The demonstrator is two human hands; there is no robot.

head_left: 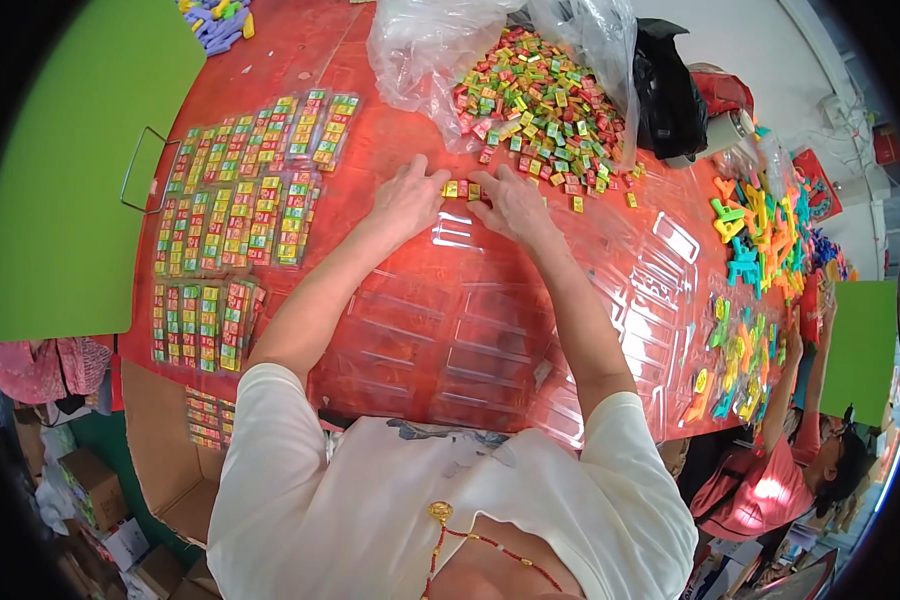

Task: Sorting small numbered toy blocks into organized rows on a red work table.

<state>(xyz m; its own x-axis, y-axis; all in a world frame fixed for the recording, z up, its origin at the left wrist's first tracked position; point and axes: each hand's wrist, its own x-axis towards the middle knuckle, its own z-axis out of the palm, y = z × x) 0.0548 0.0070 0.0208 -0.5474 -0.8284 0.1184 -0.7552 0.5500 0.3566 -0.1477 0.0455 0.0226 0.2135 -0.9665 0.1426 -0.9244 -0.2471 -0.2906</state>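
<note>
A short row of small yellow and red boxes (460,189) lies on the red table between my hands. My left hand (408,198) is at the left end of this row, its fingers apart and one tip close to the boxes. From the other side my right hand (515,207) touches or nearly touches the right end, fingers spread. Just beyond them is a big heap of loose small boxes (550,110) in red, yellow and green, spilling from a clear plastic bag (425,50). Clear plastic trays (490,335) with moulded slots cover the table nearer to me.
Filled trays (235,225) of small boxes stand in rows at left, beside a green board (70,180) with a wire handle. A black bag (670,90) sits behind the heap. Coloured plastic toy parts (760,240) pile up at right, where another person (770,490) reaches in.
</note>
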